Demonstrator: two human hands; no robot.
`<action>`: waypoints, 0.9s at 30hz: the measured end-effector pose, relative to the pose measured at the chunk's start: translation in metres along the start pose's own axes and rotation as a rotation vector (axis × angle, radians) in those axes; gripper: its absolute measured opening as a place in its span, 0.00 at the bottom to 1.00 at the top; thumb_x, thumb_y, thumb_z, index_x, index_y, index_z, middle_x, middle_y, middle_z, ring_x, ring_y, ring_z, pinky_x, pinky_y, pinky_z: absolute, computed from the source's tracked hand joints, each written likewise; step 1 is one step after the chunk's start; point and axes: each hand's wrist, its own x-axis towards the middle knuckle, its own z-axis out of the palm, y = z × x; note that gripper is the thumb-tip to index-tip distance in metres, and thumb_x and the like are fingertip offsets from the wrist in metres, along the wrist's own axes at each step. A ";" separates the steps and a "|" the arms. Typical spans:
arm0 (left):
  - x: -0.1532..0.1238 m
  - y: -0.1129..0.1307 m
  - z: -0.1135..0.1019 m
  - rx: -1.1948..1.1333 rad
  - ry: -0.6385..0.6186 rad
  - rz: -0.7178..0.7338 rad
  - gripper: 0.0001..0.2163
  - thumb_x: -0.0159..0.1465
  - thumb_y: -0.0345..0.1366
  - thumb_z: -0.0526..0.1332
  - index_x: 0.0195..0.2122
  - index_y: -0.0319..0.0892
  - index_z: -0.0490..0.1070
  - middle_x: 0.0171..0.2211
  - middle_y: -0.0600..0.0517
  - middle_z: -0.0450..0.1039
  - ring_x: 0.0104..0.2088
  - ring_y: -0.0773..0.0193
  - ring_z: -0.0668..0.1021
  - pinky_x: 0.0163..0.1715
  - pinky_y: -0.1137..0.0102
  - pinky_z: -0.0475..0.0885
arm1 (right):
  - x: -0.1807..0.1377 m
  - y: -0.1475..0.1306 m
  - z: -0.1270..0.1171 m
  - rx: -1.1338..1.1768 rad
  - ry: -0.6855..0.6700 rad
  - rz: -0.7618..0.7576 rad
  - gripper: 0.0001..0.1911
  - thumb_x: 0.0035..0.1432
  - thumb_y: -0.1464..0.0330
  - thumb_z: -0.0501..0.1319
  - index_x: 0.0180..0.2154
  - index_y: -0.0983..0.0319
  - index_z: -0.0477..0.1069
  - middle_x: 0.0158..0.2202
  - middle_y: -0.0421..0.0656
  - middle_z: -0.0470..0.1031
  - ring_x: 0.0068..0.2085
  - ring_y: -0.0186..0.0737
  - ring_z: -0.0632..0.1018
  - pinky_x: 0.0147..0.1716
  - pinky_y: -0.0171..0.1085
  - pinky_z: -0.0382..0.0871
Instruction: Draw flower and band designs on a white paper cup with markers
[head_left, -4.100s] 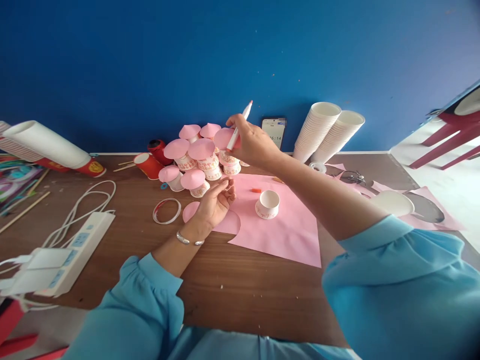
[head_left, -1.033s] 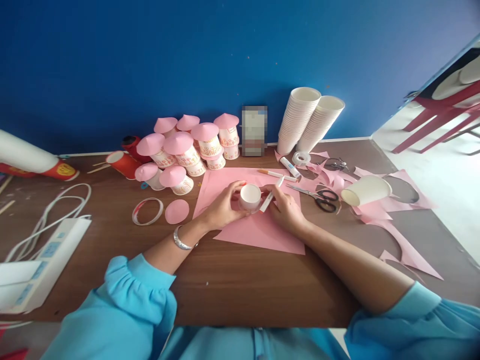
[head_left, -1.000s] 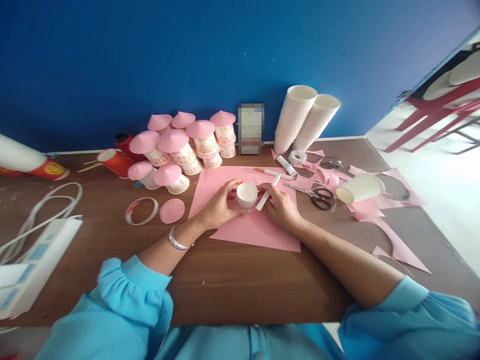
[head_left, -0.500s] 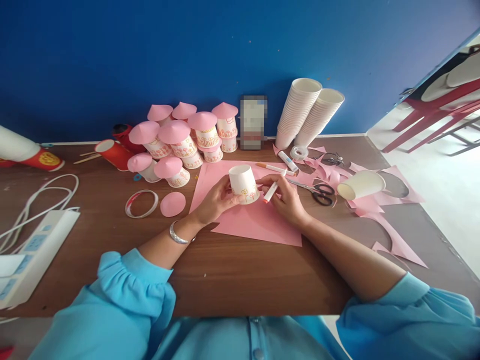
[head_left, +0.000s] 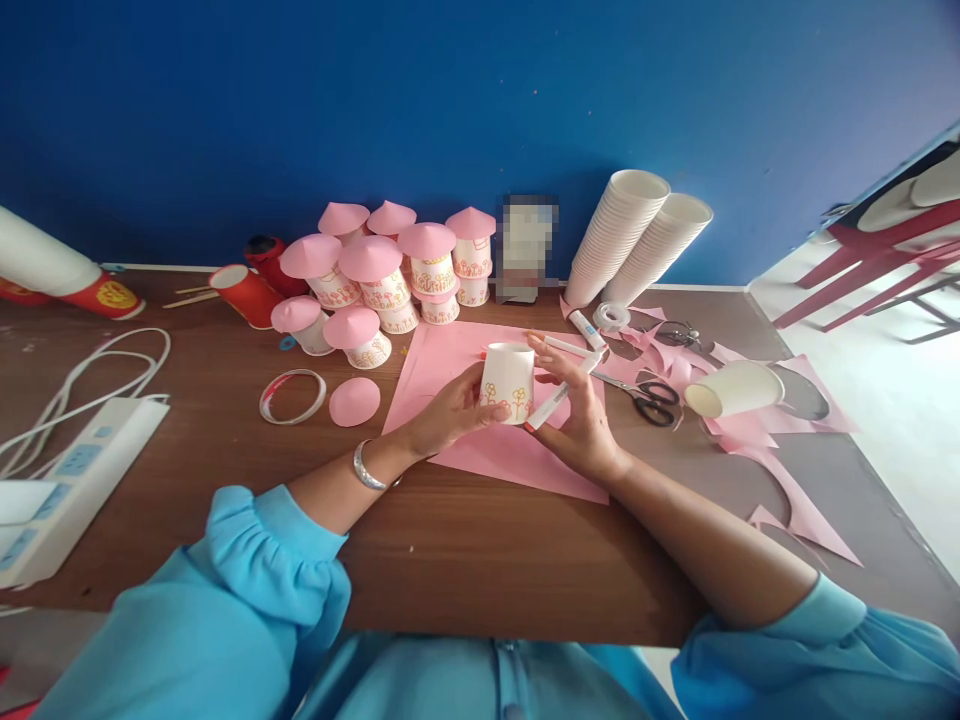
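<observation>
My left hand (head_left: 456, 410) is wrapped round the left side of a white paper cup (head_left: 509, 372), its thumb across the front. Flowers in yellow and orange-red are drawn round the cup's lower part. At the cup's right side, my right hand (head_left: 581, 425) holds a white marker (head_left: 559, 400) between thumb and fingers, its orange tip end low beside the cup. Those fingers are partly spread and reach up near the cup's rim. Beneath both hands lies a pink paper sheet (head_left: 480, 455).
Several decorated cups with pink cone roofs (head_left: 371, 258) stand at the back left. Tall cup stacks (head_left: 619, 235) lean by the blue wall. To the right are scissors (head_left: 654, 402), paper scraps (head_left: 814, 500) and a lying cup (head_left: 735, 390). A tape roll (head_left: 293, 397) and power strip (head_left: 82, 490) lie left.
The cup has tilted more upright and sits a little further right in view. My right hand's fingers have opened out and risen beside it, and the marker has turned. The view has shifted slightly.
</observation>
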 end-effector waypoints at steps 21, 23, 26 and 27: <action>-0.003 -0.007 -0.005 -0.365 0.003 -0.037 0.23 0.59 0.39 0.77 0.55 0.49 0.76 0.51 0.48 0.81 0.55 0.50 0.81 0.61 0.52 0.75 | 0.021 -0.056 -0.042 0.130 0.077 0.010 0.21 0.77 0.51 0.55 0.63 0.48 0.74 0.37 0.40 0.86 0.27 0.40 0.82 0.31 0.44 0.81; -0.002 -0.008 -0.005 -0.364 0.012 -0.048 0.23 0.58 0.38 0.77 0.54 0.49 0.76 0.51 0.48 0.81 0.54 0.51 0.81 0.60 0.52 0.75 | 0.025 -0.060 -0.040 0.109 0.058 0.006 0.22 0.77 0.49 0.54 0.61 0.48 0.76 0.36 0.41 0.84 0.31 0.42 0.83 0.35 0.48 0.82; -0.002 -0.011 -0.008 -0.362 0.033 -0.070 0.24 0.58 0.37 0.78 0.55 0.49 0.76 0.51 0.49 0.81 0.54 0.52 0.81 0.60 0.53 0.75 | 0.030 -0.055 -0.034 0.153 0.126 0.059 0.18 0.73 0.49 0.60 0.50 0.50 0.82 0.35 0.42 0.82 0.36 0.46 0.84 0.38 0.50 0.83; -0.002 -0.012 -0.009 -0.373 0.042 -0.075 0.24 0.57 0.37 0.78 0.55 0.50 0.76 0.51 0.49 0.81 0.55 0.52 0.81 0.60 0.53 0.75 | 0.031 -0.051 -0.031 0.215 0.162 0.096 0.15 0.72 0.50 0.63 0.46 0.51 0.82 0.34 0.42 0.81 0.35 0.45 0.83 0.36 0.49 0.82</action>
